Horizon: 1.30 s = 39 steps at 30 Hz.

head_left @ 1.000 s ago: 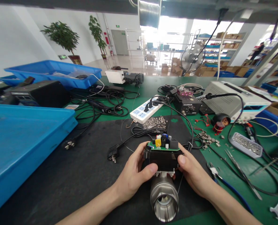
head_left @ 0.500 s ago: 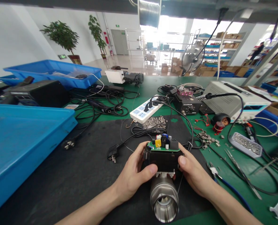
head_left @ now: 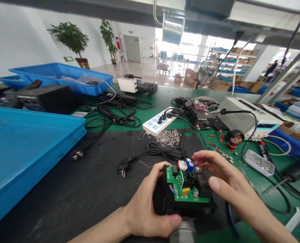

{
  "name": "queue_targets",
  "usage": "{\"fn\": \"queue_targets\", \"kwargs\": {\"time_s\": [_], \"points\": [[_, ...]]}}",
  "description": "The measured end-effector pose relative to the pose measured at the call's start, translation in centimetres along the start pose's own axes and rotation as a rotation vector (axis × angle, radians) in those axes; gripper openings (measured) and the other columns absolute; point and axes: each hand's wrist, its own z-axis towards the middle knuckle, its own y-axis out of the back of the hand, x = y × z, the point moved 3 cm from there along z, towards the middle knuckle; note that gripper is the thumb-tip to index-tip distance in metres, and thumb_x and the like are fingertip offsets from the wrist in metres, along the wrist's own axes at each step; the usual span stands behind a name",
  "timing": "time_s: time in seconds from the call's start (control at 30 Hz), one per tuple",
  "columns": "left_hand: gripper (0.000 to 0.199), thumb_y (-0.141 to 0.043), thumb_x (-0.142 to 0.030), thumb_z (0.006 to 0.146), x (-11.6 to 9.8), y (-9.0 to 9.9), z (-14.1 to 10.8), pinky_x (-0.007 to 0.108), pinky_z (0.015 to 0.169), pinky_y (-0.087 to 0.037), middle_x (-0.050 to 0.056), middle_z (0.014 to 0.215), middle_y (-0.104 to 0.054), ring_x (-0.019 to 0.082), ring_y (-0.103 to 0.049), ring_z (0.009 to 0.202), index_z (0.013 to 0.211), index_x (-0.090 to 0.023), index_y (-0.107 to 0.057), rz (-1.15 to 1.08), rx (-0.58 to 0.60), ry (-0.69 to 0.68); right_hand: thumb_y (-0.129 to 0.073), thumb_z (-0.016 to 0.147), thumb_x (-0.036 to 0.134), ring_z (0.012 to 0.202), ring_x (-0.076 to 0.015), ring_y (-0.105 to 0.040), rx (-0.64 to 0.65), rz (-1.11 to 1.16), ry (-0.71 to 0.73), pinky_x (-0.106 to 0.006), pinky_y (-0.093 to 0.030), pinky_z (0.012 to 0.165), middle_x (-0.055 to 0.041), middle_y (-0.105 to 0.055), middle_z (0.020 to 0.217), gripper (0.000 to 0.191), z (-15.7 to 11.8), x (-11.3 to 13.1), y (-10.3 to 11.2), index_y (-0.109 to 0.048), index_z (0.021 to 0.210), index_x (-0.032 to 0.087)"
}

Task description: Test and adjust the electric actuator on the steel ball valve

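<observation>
My left hand (head_left: 148,202) is wrapped round the left side of a black valve actuator housing (head_left: 170,207), its thumb along the near lower edge. A green circuit board (head_left: 174,189) sits in the housing's open top, carrying blue capacitors, a yellow part and a black block. Below the housing, the blurred metal valve body (head_left: 182,231) runs off the bottom edge. My right hand (head_left: 226,180) is held at the board's right side, thumb and fingers apart. Its fingertips are close to the blue capacitors (head_left: 189,164); whether they touch cannot be made out.
A power plug (head_left: 123,167) and its coiled cable lie beyond the housing. Loose metal nuts (head_left: 168,137) are heaped by the white power strip (head_left: 160,121). A blue tray (head_left: 33,141) stands at left. On the right are a small parts tray (head_left: 260,162) and a spanner (head_left: 297,218).
The housing has tilted so the board's top faces me, and the valve's open end has dropped from view. My right hand has let go of the housing's side and risen beside the board.
</observation>
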Motion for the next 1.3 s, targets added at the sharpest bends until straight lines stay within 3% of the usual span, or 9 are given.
{"fn": "queue_targets", "kwargs": {"time_s": [0.1, 0.2, 0.37, 0.43, 0.57, 0.77, 0.9, 1.03, 1.3], "points": [[0.094, -0.087, -0.052, 0.064, -0.7, -0.6, -0.5, 0.039, 0.096, -0.058, 0.009, 0.122, -0.063, 0.028, -0.068, 0.106, 0.141, -0.025, -0.04, 0.216, 0.012, -0.171, -0.072, 0.093, 0.031, 0.105, -0.0169, -0.063, 0.055, -0.384, 0.106, -0.025, -0.051, 0.088, -0.0008, -0.064, 0.108, 0.02, -0.8, 4.4, 0.1, -0.065, 0.111, 0.031], [0.094, -0.089, -0.047, 0.061, -0.8, -1.1, -1.1, 0.036, 0.092, -0.058, 0.007, 0.121, -0.063, 0.026, -0.068, 0.103, 0.139, -0.026, -0.041, 0.369, 0.01, -0.234, -0.074, 0.087, 0.022, 0.09, -0.0148, -0.066, 0.154, -0.66, 0.185, -0.021, -0.055, 0.077, 0.0001, -0.065, 0.097, 0.016, -1.9, 7.1, -0.1, -0.067, 0.099, 0.029], [0.097, -0.091, -0.046, 0.06, -0.8, -1.6, -1.4, 0.035, 0.087, -0.059, 0.006, 0.117, -0.063, 0.023, -0.067, 0.097, 0.138, -0.026, -0.038, 0.359, 0.043, -0.214, -0.08, 0.086, 0.04, 0.115, -0.0223, -0.067, 0.245, -0.964, 0.188, -0.027, -0.058, 0.095, -0.0035, -0.066, 0.13, 0.046, -4.2, 7.0, 0.9, -0.063, 0.129, 0.036], [0.099, -0.092, -0.049, 0.059, -0.9, -1.6, -1.3, 0.035, 0.086, -0.059, 0.006, 0.116, -0.063, 0.023, -0.068, 0.096, 0.138, -0.026, -0.037, 0.362, 0.042, -0.228, -0.079, 0.087, 0.041, 0.109, -0.0233, -0.07, 0.24, -0.99, 0.194, -0.029, -0.06, 0.092, -0.0041, -0.07, 0.125, 0.043, -4.3, 7.2, 0.8, -0.066, 0.128, 0.036], [0.098, -0.091, -0.056, 0.06, -1.1, -1.5, -1.1, 0.038, 0.091, -0.059, 0.006, 0.118, -0.062, 0.025, -0.068, 0.101, 0.137, -0.029, -0.037, 0.403, 0.035, -0.256, -0.077, 0.084, 0.023, 0.074, -0.0187, -0.07, 0.257, -0.956, 0.2, -0.028, -0.058, 0.068, -0.0028, -0.074, 0.089, 0.019, -2.9, 8.7, -0.6, -0.076, 0.103, 0.026], [0.097, -0.089, -0.055, 0.06, -1.1, -1.5, -1.3, 0.039, 0.091, -0.059, 0.008, 0.119, -0.062, 0.026, -0.068, 0.101, 0.138, -0.026, -0.037, 0.372, 0.048, -0.25, -0.069, 0.077, 0.016, 0.057, -0.0113, -0.057, 0.418, -1.069, -0.107, -0.023, -0.038, 0.052, 0.0045, -0.064, 0.067, 0.011, -1.6, 8.9, -1.9, -0.074, 0.078, 0.026], [0.096, -0.088, -0.052, 0.06, -1.4, -1.5, -1.3, 0.038, 0.089, -0.06, 0.008, 0.118, -0.062, 0.026, -0.068, 0.1, 0.137, -0.025, -0.038, 0.378, 0.035, -0.257, -0.063, 0.082, 0.023, 0.044, -0.0086, -0.033, 0.48, -1.078, -0.307, -0.024, -0.02, 0.042, 0.0061, -0.045, 0.052, 0.012, -1.7, 8.7, -2.4, -0.073, 0.076, 0.025], [0.091, -0.088, -0.052, 0.061, -1.3, -1.5, -1.2, 0.037, 0.087, -0.06, 0.007, 0.114, -0.062, 0.025, -0.068, 0.097, 0.134, -0.024, -0.041, 0.366, 0.033, -0.247, -0.064, 0.082, 0.023, 0.043, -0.0081, -0.023, 0.456, -1.056, -0.373, -0.024, -0.015, 0.039, 0.0068, -0.032, 0.049, 0.011, -1.5, 8.9, -2.9, -0.074, 0.077, 0.024], [0.09, -0.084, -0.049, 0.062, -1.2, -1.9, -1.0, 0.039, 0.085, -0.059, 0.008, 0.111, -0.061, 0.026, -0.067, 0.094, 0.134, -0.024, -0.038, 0.365, 0.026, -0.271, -0.063, 0.086, 0.026, 0.039, -0.0084, -0.029, 0.475, -1.051, -0.392, -0.027, -0.014, 0.038, 0.0038, -0.04, 0.047, 0.019, -1.2, 9.2, -3.0, -0.068, 0.069, 0.02]]}}
